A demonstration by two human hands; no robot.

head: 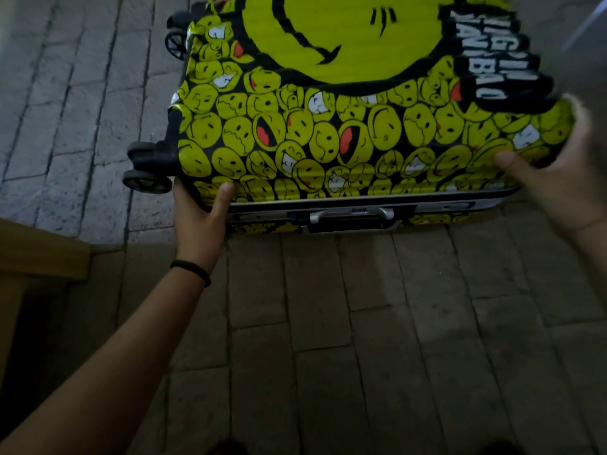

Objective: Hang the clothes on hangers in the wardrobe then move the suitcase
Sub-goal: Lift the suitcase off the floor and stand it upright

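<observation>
Gripping the suitcase (328, 126) at both ends, I have it broad side up over the grey stone-paved floor (361, 323), its long edge with the silver side handle (351, 216) turned toward me. I cannot tell whether it rests on the paving or is lifted off it. My left hand (200, 221) grasps the near corner beside the black twin wheels (147, 169), thumb pressed on top of the cover and the other fingers hidden round the edge. My right hand (558, 185) grasps the opposite end, thumb on the cover and fingers curled round the rim, though that side is blurred. The yellow cover is printed with crowded small smiley faces, some with red mouths or white teeth, below one big smiley. White block lettering on a ragged black patch (499, 57) runs along the right side; only something like "BA" reads, the rest being smeared. Small lettering on the handle is too tiny to read. A black band (192, 272) circles my left wrist. A second wheel pair (175, 44) shows at the far corner, and a brown wooden ledge (39, 254) sits at the left.
</observation>
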